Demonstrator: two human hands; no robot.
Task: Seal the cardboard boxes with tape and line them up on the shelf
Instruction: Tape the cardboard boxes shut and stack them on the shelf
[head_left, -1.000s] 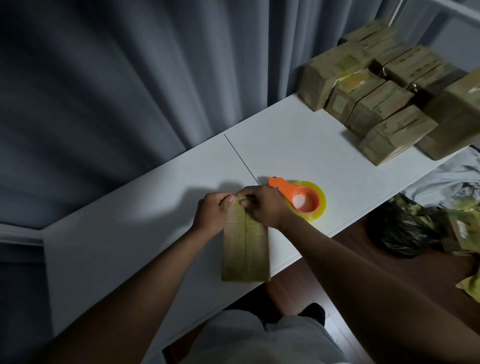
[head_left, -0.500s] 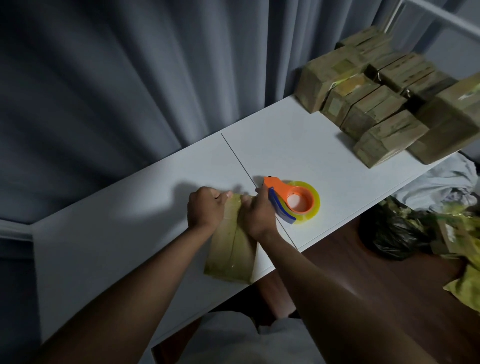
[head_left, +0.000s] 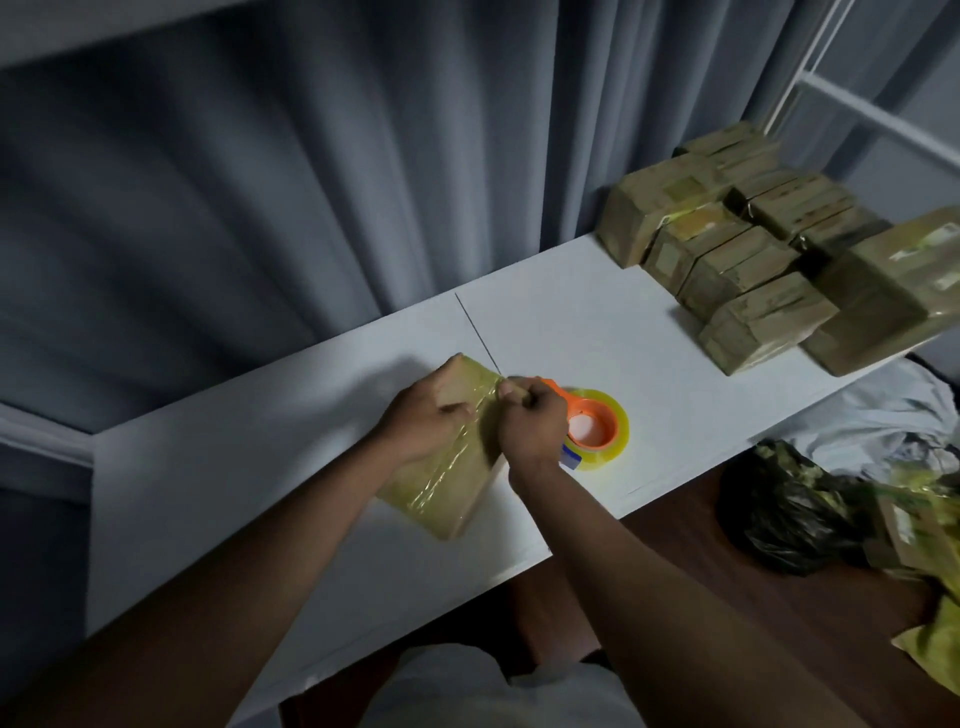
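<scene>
A flat cardboard box (head_left: 441, 488) wrapped in shiny tape lies tilted on the white shelf (head_left: 571, 332) in front of me. My left hand (head_left: 421, 415) rests on top of the box's far half, fingers bent over its surface. My right hand (head_left: 532, 421) is curled at the box's far right corner, and its fingertips seem to pinch the tape there. Just right of that hand lies the orange tape dispenser (head_left: 592, 428) with a yellowish roll, partly hidden by my knuckles.
Several taped cardboard boxes (head_left: 748, 275) stand packed together at the shelf's far right end. Grey curtains hang behind the shelf. A black bag (head_left: 784, 519) and crumpled packaging lie on the wooden floor at right, beside pale cloth (head_left: 878, 421).
The box has turned so that its near end swings left. Both hands stayed at its far end, the left now flat on top, the right curled at the corner.
</scene>
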